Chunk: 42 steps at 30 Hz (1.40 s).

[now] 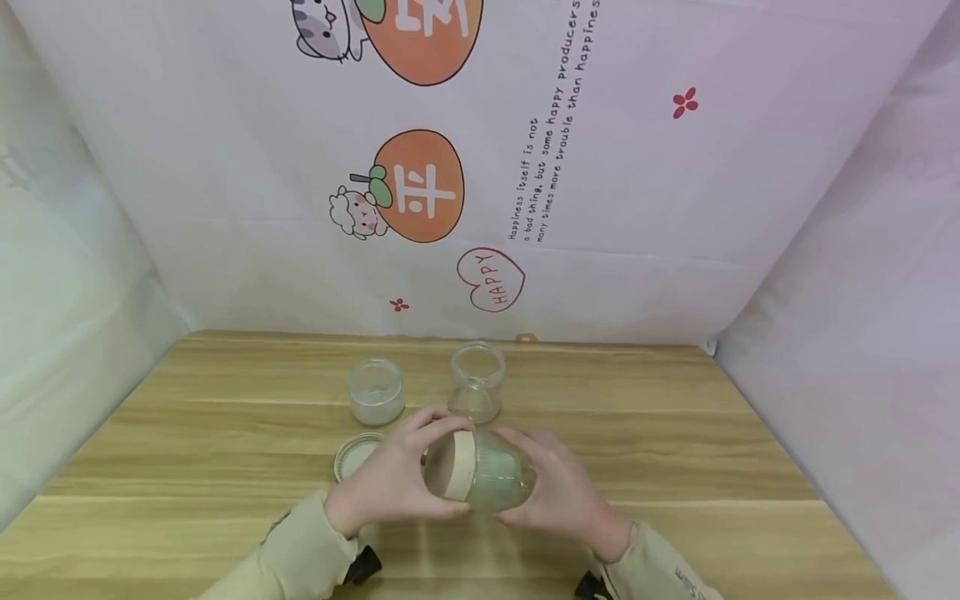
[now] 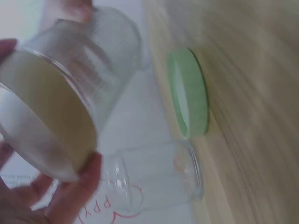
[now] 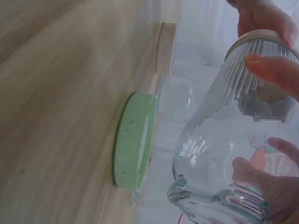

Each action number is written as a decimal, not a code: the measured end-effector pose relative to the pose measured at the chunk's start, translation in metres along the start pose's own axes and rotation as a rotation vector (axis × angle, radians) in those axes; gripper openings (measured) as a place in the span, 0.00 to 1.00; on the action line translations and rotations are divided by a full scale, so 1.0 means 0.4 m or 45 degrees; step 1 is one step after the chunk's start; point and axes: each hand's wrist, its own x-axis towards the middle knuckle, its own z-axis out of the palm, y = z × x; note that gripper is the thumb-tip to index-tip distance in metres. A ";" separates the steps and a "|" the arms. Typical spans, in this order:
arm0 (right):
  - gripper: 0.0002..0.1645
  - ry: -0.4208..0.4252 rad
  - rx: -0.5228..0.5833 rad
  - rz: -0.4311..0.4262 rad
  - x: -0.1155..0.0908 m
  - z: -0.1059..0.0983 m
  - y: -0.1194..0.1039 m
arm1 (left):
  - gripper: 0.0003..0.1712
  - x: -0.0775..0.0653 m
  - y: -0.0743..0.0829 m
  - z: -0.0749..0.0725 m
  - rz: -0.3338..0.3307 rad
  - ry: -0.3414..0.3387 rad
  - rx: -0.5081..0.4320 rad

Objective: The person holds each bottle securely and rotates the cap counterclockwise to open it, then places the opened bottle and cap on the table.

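Held sideways between both hands is a clear ribbed glass jar (image 3: pixel 210 135) with a beige lid (image 1: pixel 462 468) at its left end. The left hand (image 1: pixel 401 475) curls its fingers and thumb round the lid; in the left wrist view the lid (image 2: pixel 51 102) faces the camera. The jar's other end is in the grip of my right hand (image 1: pixel 558 492), thumb and fingers on opposite sides of the glass. A green lid (image 3: pixel 135 142) lies on the table under the jar. Whether the beige lid is screwed tight, I cannot tell.
Behind the hands stand a short clear jar (image 1: pixel 377 396) and a waisted clear jar (image 1: pixel 477 379). Another beige lid (image 3: pixel 167 49) lies left of the hands, partly covered by the left hand in the head view. White printed cloth (image 1: pixel 600 275) hangs behind the wooden table (image 1: pixel 675 467).
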 end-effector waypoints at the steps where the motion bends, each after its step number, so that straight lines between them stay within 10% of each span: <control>1: 0.57 0.004 -0.019 -0.002 0.000 0.001 0.001 | 0.44 0.001 0.004 0.002 -0.020 0.002 0.004; 6: 0.56 0.027 -0.069 -0.017 0.000 0.006 0.008 | 0.44 -0.001 0.008 0.011 -0.024 0.011 0.061; 13: 0.55 0.033 -0.009 0.015 0.005 0.003 0.019 | 0.50 -0.020 -0.016 0.010 0.276 -0.087 0.299; 24: 0.55 0.004 0.122 0.043 0.007 -0.002 0.016 | 0.49 -0.005 -0.040 -0.008 0.635 -0.011 0.263; 42: 0.56 -0.019 0.144 0.079 0.006 0.011 0.007 | 0.52 -0.015 -0.035 -0.005 0.404 0.015 0.151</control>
